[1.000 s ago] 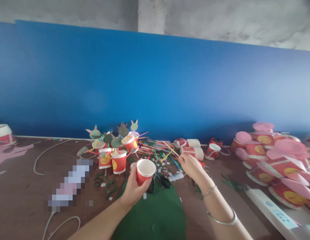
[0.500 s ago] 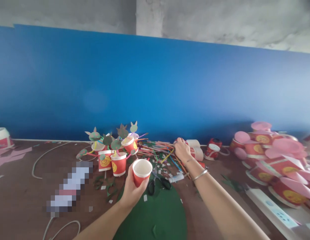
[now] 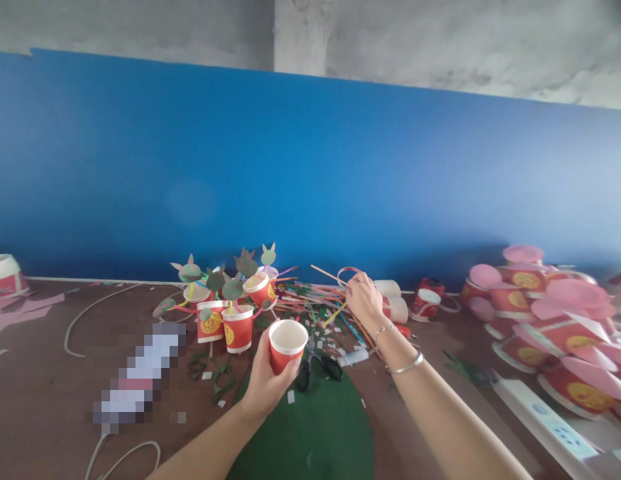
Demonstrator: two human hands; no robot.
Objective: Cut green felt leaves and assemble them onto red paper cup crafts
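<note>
My left hand [image 3: 270, 377] is wrapped round a red paper cup [image 3: 281, 360] with a white rim, its mouth tilted toward me. Farther off, my right hand [image 3: 364, 300] is closed on a thin orange straw [image 3: 326, 272], whose end sticks out to the left above the pile. A pinkish loop also shows at its fingertips. Below that hand lies a heap of coloured straws [image 3: 303, 300]. Scissors [image 3: 317, 367] with black handles rest on the green round mat [image 3: 335, 427], beside a white tube [image 3: 353, 358]. Stacked paper cups [image 3: 394, 309] lie just right of my right hand.
Several finished-looking red cups [image 3: 238, 330] with animal heads stand at left. A blurred phone-like object [image 3: 140, 380] lies in front of them. Pink-topped cups [image 3: 530, 313] crowd the right, near a white power strip [image 3: 545, 420]. A blue panel [image 3: 310, 167] closes the back.
My right hand has lifted slightly out of the straw heap with an orange straw now showing in its fingers. The cup in my left hand has shifted slightly right.
</note>
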